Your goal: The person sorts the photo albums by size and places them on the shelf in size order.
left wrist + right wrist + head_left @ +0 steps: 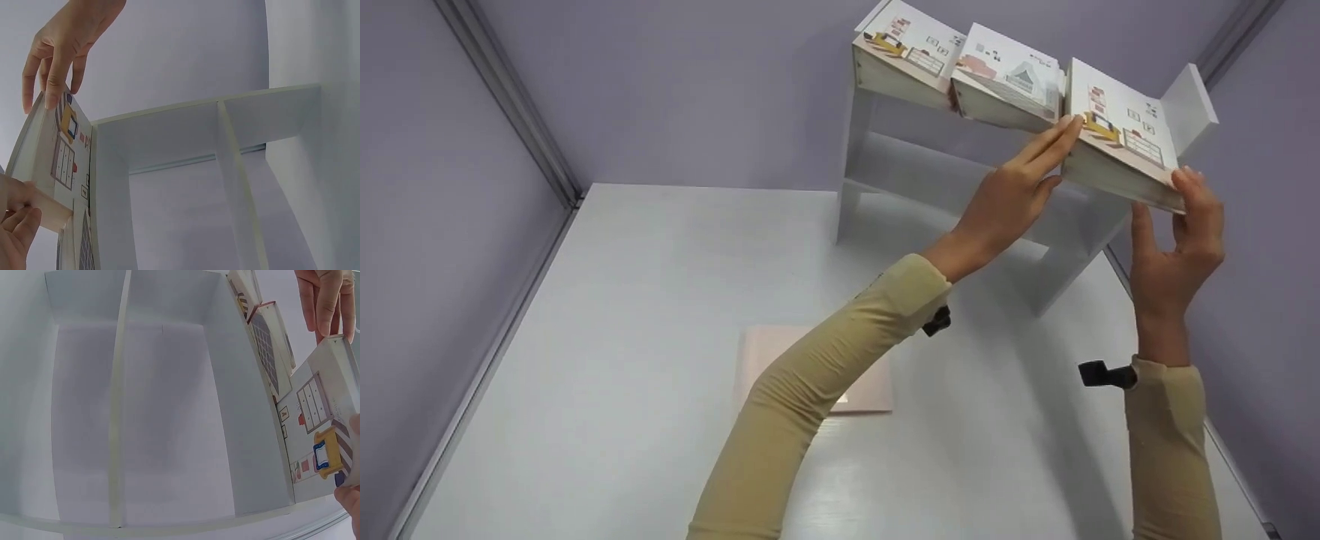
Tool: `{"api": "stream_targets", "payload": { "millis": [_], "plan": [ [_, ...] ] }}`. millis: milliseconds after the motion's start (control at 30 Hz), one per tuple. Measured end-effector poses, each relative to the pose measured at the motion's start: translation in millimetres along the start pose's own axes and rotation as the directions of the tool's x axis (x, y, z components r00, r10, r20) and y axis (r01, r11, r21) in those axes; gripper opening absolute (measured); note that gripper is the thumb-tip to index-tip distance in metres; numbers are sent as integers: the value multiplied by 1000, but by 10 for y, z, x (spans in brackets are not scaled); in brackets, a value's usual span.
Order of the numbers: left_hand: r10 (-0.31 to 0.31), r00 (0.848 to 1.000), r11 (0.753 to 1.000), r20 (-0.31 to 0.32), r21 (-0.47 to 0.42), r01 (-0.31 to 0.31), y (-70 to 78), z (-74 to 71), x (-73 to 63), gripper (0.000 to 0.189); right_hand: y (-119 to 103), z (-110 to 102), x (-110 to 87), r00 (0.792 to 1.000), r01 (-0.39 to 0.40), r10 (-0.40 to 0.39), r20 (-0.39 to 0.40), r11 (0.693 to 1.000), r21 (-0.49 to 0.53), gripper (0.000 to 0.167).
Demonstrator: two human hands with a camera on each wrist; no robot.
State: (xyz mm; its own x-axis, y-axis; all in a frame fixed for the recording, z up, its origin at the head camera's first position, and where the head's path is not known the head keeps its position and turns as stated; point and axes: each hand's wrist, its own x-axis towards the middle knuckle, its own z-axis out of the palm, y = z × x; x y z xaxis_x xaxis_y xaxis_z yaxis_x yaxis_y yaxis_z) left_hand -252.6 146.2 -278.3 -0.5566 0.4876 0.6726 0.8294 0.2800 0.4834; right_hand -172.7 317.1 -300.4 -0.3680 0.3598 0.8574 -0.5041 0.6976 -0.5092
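A thick book (1125,120) with a white cover printed with furniture leans at the right end of a row on top of a white shelf unit (859,135). My left hand (1009,195) holds its left lower corner, with two fingers laid along the cover's edge and the thumb below. At the opposite lower corner my right hand (1177,247) grips it between fingers and thumb. Both hands also show at the ends of this book (318,399) in the right wrist view. Left of it lean a book with a grey building (1012,79) and another furniture-print book (911,49).
An upright white end panel (1189,112) rises right of the books. The shelf unit stands at the back right of the white table (660,300). A flat pink item (772,352) lies on the table, partly hidden by my left sleeve. Lilac walls (675,90) surround the table.
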Motion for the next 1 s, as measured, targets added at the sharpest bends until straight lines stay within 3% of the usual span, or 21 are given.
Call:
{"api": "stream_targets", "payload": {
  "millis": [400, 1000],
  "plan": [
    [15, 1000, 998, -15, 54, -14, -20, 25, 37, 54, -51, 17, 9, 999, -11, 10, -41, 1000, -22, 25],
    [-47, 996, 992, 80, 118, 37, -18, -6, 118, 57, 0, 55, 71, 999, -23, 21, -46, 998, -53, 25]
  ]
}}
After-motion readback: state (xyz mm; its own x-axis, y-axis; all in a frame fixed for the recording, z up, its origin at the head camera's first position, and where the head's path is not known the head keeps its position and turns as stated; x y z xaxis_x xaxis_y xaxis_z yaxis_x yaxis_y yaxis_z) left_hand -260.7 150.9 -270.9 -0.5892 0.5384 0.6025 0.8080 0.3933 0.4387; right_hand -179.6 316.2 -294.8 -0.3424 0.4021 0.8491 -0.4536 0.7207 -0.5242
